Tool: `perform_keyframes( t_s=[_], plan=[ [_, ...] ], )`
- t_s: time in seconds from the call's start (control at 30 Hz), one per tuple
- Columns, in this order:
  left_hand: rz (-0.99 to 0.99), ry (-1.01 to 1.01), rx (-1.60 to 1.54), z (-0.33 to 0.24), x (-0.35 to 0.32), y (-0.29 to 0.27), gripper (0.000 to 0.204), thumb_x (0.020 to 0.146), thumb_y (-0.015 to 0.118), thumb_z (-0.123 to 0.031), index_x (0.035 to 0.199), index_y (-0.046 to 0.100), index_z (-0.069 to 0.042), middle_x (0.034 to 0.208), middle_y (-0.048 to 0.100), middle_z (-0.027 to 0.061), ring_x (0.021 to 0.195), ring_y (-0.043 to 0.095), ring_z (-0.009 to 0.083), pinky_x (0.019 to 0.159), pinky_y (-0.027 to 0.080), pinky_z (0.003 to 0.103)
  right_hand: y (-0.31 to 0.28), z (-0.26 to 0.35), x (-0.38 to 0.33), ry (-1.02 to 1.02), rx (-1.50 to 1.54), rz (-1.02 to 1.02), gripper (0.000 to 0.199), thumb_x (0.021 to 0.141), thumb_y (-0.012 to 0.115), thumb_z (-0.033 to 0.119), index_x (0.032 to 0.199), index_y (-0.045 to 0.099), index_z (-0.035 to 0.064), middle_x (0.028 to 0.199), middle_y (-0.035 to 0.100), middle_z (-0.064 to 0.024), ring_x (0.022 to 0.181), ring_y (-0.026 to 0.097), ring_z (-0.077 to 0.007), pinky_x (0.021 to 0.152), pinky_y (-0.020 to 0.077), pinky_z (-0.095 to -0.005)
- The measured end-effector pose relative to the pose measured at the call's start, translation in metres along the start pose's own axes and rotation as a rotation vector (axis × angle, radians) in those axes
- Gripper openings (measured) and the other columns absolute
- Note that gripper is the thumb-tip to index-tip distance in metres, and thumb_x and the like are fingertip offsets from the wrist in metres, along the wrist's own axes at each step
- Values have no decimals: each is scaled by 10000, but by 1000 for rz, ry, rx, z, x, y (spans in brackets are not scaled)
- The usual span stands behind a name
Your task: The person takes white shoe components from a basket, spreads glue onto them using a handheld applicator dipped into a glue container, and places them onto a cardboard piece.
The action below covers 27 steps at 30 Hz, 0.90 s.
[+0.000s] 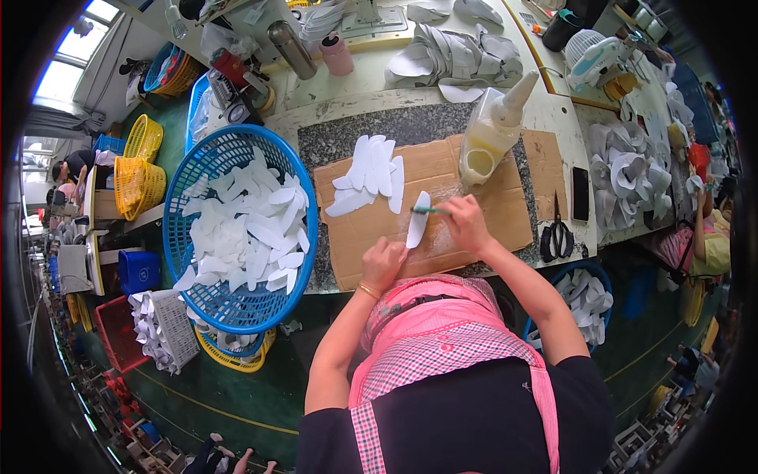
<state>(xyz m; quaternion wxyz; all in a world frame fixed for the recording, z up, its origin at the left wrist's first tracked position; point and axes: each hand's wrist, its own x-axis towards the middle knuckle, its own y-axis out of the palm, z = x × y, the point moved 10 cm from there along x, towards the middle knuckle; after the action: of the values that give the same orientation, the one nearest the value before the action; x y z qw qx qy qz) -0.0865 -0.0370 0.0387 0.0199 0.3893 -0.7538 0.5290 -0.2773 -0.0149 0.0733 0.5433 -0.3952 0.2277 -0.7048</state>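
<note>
My left hand (384, 262) is closed, its fingertips at the near end of a white elongated pad (418, 220) lying on a brown cardboard sheet (355, 245). My right hand (466, 223) pinches a thin green brush (429, 210), whose tip lies across the pad's upper half; its bristles are too small to make out. Left of the pad, a loose pile of similar white pieces (371, 171) rests on the cardboard. A translucent squeeze bottle (491, 134) with a pale nozzle and yellowish liquid inside leans at the cardboard's far right.
A large blue basket (301, 261) of white pieces stands left of the cardboard. Black scissors (557, 237) and a dark phone (580, 194) lie to the right. Behind are stacked grey-white pieces (454, 55), a pink cup (336, 57) and a steel flask (290, 49). Another person's arm (702, 209) shows far right.
</note>
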Motion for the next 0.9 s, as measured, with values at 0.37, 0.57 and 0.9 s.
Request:
perform_keyframes(
  t_s=[0.37, 0.57, 0.9],
  plan=[
    [-809, -188, 114, 62, 86, -221, 414, 809, 806, -53, 919, 409, -92, 840, 690, 32, 698, 576, 221, 604, 477, 348, -110, -65, -8, 405, -21, -572, 80, 950, 641, 127, 987, 696, 80, 844, 619, -71, 759, 567, -280, 728, 400, -379],
    [-162, -747, 373, 162, 94, -192, 577, 782, 817, -115, 1264, 502, -73, 1089, 704, 87, 1019, 625, 281, 843, 481, 399, -90, -64, 3, 283, -343, -292, 94, 957, 639, 141, 988, 688, 67, 855, 625, -74, 744, 572, -279, 720, 417, -381],
    [84, -103, 248, 55, 110, 8, 447, 839, 704, -129, 1279, 633, -94, 1347, 616, 126, 1318, 514, 259, 1025, 407, 411, -111, -68, -25, 453, 81, -568, 108, 970, 638, 108, 988, 675, 8, 851, 617, -89, 688, 548, -198, 633, 425, -308]
  ],
)
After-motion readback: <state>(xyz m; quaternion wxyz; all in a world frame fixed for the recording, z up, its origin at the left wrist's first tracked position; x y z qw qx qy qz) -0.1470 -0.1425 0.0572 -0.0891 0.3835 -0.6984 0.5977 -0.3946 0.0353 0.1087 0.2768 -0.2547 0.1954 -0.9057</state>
